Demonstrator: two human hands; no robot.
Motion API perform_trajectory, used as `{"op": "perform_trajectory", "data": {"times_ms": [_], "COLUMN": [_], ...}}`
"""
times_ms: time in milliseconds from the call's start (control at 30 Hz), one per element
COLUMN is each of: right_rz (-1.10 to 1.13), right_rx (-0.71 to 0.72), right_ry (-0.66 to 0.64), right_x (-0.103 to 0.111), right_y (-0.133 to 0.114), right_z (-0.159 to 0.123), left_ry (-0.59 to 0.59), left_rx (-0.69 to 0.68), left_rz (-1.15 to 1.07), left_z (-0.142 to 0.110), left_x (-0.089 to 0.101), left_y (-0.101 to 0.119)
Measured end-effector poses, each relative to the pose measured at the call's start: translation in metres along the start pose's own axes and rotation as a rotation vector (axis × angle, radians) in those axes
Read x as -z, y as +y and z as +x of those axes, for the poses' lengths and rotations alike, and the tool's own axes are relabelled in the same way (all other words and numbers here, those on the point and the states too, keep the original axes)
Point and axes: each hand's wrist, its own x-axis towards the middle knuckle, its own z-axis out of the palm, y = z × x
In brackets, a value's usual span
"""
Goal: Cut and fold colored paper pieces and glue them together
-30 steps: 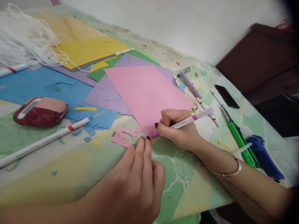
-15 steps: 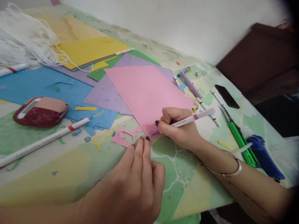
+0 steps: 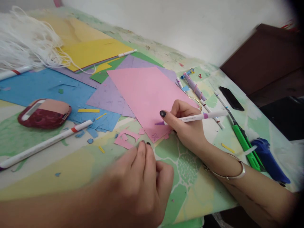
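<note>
My right hand (image 3: 187, 126) holds a white felt-tip marker (image 3: 193, 117) with a purple band. Its purple tip is over a pink sheet of paper (image 3: 147, 95), just above a small purple flower-like drawing (image 3: 155, 136) at the near corner. My left hand (image 3: 144, 180) is low in front of that corner. Its first fingers stretch forward side by side, the others bend under, and no held thing shows. Just beyond its fingertips lies a cut pink paper scrap (image 3: 123, 144) with a hole in it.
Purple (image 3: 104, 98) and blue paper (image 3: 78, 85) lie beneath and left of the pink sheet. A maroon case (image 3: 45, 114) and a white marker (image 3: 54, 139) are at left, white cord (image 3: 26, 41) behind. At right are a green cutter (image 3: 247, 147), a blue tool (image 3: 269, 158) and a phone (image 3: 231, 98).
The marker tip has lifted off the corner and moved up and away, uncovering the small purple drawing. My left hand has shifted slightly toward me and to the right, with its fingertips drawn back.
</note>
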Motion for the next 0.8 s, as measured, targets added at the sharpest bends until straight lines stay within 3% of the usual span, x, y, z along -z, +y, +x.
{"op": "perform_trajectory", "data": {"times_ms": [67,133,300,400,533,800], "right_rz": [0.012,0.028,0.197,0.359,0.452,0.346], "right_rx": [0.006,0.022,0.038,0.009,0.004,0.0], "right_ry": [0.076,0.115,0.085,0.03,-0.066,-0.164], "right_x": [0.001,0.002,0.009,0.013,0.015,0.014], "right_y": [0.0,0.001,0.004,0.007,0.006,-0.005], "right_z": [0.002,0.003,0.005,0.006,0.005,0.001], "left_ry": [0.073,0.071,-0.055,-0.101,-0.105,-0.178], "left_rx": [0.022,0.053,0.415,0.541,0.573,0.576], "left_rz": [-0.054,-0.08,-0.129,-0.25,-0.366,-0.451], "left_z": [0.005,0.011,0.021,0.023,0.022,0.025], "left_x": [-0.003,-0.009,-0.027,-0.037,-0.044,-0.036], "left_y": [-0.014,-0.031,-0.072,-0.087,-0.095,-0.09]}}
